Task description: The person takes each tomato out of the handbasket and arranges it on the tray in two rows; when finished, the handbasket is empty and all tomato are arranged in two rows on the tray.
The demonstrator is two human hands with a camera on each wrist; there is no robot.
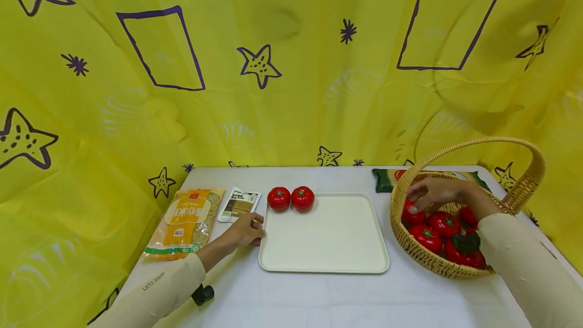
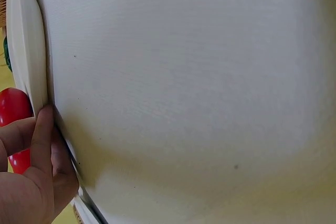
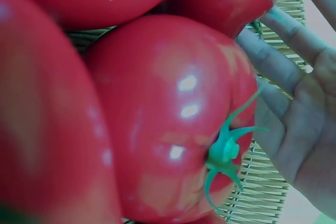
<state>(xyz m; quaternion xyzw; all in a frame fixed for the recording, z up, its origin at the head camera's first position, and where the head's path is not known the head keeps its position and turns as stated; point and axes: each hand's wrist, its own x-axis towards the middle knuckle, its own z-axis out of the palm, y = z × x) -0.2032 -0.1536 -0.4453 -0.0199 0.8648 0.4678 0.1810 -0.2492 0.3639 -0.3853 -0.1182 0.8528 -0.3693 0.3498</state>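
A cream rectangular tray [image 1: 325,234] lies on the table, two red tomatoes [image 1: 279,199] side by side at its back left corner. My left hand [image 1: 246,230] grips the tray's left rim; in the left wrist view its bent fingers [image 2: 44,135] meet that rim. On the right stands a wicker basket [image 1: 412,247] with several tomatoes. My right hand [image 1: 438,192] reaches inside, thumb and fingers around a tomato [image 1: 412,215] near the basket's left wall. The right wrist view shows its fingers [image 3: 294,40] extended and spread, fingertips at a tomato [image 3: 226,3].
An orange-and-clear food packet [image 1: 184,221] and a small white pouch [image 1: 239,204] lie left of the tray. Behind the basket is a green packet [image 1: 384,180]. The basket's tall handle [image 1: 478,140] arches over my right hand. A yellow patterned curtain [image 1: 291,115] hangs behind the white table.
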